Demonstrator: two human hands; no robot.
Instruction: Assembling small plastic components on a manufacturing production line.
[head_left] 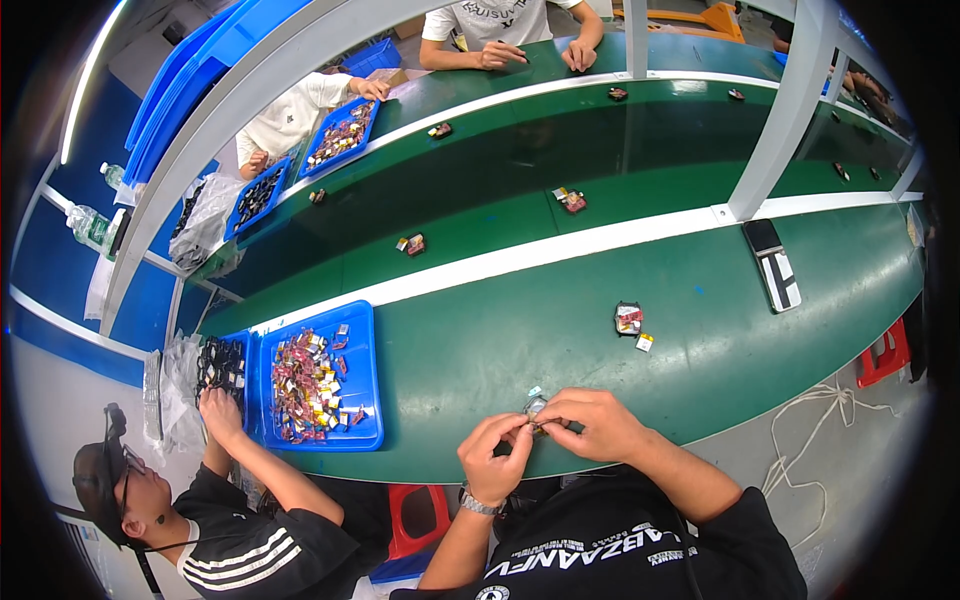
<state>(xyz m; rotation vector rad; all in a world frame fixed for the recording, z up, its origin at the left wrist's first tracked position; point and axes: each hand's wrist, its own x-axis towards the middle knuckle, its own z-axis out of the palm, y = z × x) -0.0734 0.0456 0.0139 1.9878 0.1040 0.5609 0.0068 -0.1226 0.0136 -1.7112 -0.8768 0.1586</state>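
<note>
Head view: left hand [495, 455] and right hand [590, 425] meet at the near edge of the green table [480, 345]. A small silvery part [535, 408] sits between them, pinched by the fingers [520, 432] of both hands, just above the table edge. Beyond the right hand, well apart, lies a small dark square pack with a red label [628, 318], a tiny yellow-white tag [645, 342] just beside it. To the left, a blue tray [362, 380] holds many small red, yellow and silver pieces. A co-worker's hand [218, 410] rests at a black tray [222, 362].
</note>
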